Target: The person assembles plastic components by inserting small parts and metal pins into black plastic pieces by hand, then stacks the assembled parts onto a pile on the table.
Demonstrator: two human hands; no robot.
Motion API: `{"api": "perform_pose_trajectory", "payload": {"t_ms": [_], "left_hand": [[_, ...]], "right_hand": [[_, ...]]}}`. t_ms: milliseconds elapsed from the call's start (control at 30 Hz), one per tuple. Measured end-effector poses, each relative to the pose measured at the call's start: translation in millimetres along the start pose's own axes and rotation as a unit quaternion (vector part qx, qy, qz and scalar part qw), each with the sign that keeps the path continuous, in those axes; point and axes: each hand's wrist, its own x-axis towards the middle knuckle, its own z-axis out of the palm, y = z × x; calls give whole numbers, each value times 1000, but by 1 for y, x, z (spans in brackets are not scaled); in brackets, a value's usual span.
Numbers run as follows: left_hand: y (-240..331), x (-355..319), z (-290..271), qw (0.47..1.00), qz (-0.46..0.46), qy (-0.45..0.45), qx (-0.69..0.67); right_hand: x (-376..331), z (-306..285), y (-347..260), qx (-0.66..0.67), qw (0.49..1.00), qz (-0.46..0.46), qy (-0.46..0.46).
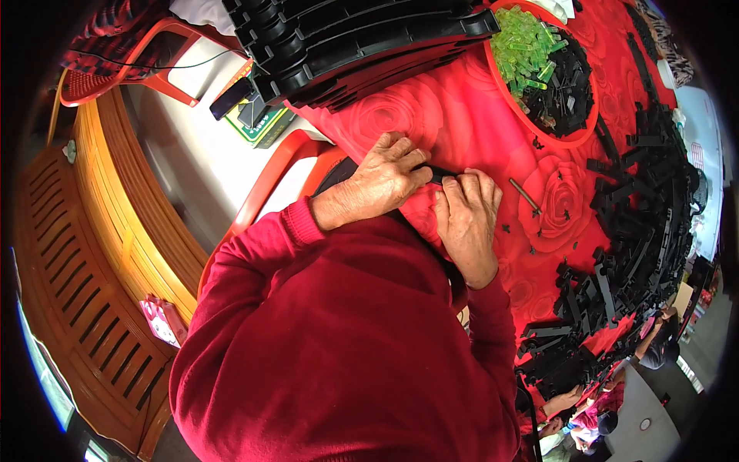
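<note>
Between my hands is a small black plastic piece [441,174], most of it hidden under my fingers. My left hand [383,179] is closed on its left end, fingers curled. At its right end, the bent fingers of my right hand [469,219] press on it. Both hands rest near the edge of a table covered with a red rose-patterned cloth [385,112]. Just right of my right hand, a thin brown rod [526,196] lies on the cloth among scattered black bits.
Stacked black plastic trays [362,46] rise at the far side. A red basin [564,143] holds green translucent pieces and black parts. Black plastic strips [608,281] pile along the right. Other people [589,420] sit at lower right. A wooden bench [100,308] and red chair [269,177] stand left.
</note>
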Motion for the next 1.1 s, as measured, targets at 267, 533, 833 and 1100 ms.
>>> {"api": "perform_pose_trajectory", "payload": {"t_ms": [267, 533, 833, 1100], "left_hand": [[-2, 0, -2, 1000, 13, -12, -5], [-3, -2, 3, 1000, 20, 11, -7], [-1, -1, 1, 1000, 1, -9, -6], [-1, -2, 3, 1000, 7, 8, 1]], "right_hand": [[-5, 18, -9, -74, 996, 6, 56], [-1, 22, -9, -71, 996, -11, 52], [3, 26, -10, -62, 995, 0, 78], [3, 25, -4, -49, 996, -30, 69]]}}
